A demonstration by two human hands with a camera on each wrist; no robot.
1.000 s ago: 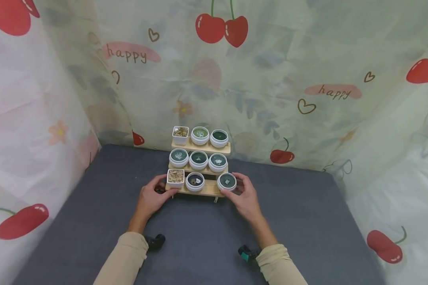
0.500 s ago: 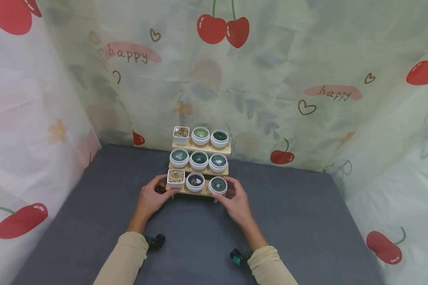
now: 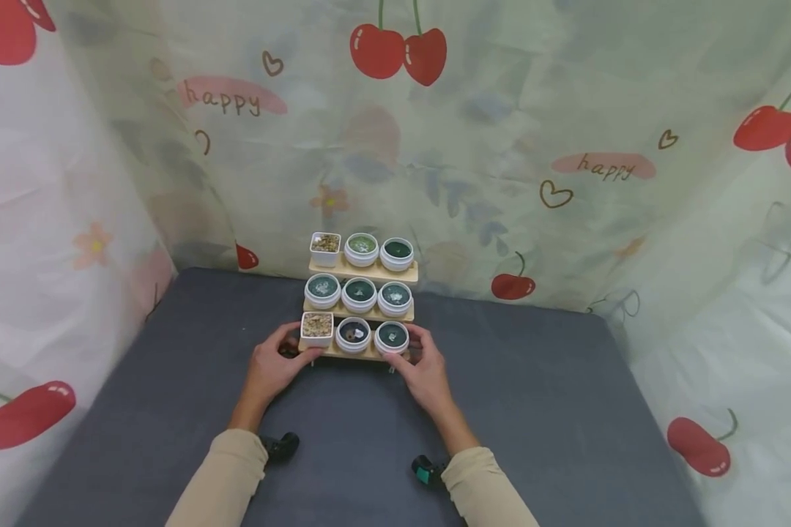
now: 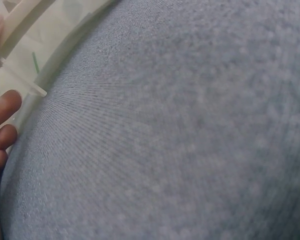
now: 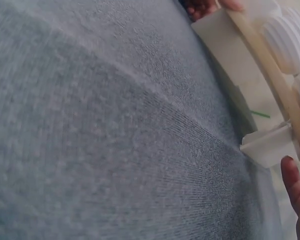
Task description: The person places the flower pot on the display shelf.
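Note:
On the front step of a three-tier wooden stand (image 3: 395,274), my left hand (image 3: 272,369) grips a square white pot (image 3: 317,329) filled with beige bits, its thumb at the front and fingers on the left side. My right hand (image 3: 425,373) holds a round white pot (image 3: 392,337) with a dark green top at the right end of that step. Between them stands a round pot (image 3: 352,334) with a dark top and a white fleck. In the right wrist view a finger (image 5: 292,180) hangs below the stand's step, near a white leg (image 5: 270,145).
Several round pots (image 3: 359,293) fill the middle step. The top step bears another square pot (image 3: 326,249) and two round ones. The stand is on a dark grey cloth-covered table (image 3: 501,410), in front of a cherry-patterned curtain (image 3: 461,168).
My right hand has slid its round pot leftward along the front step, narrowing the gap to the middle pot. The left hand keeps its place at the square pot. The head view shifts slightly.

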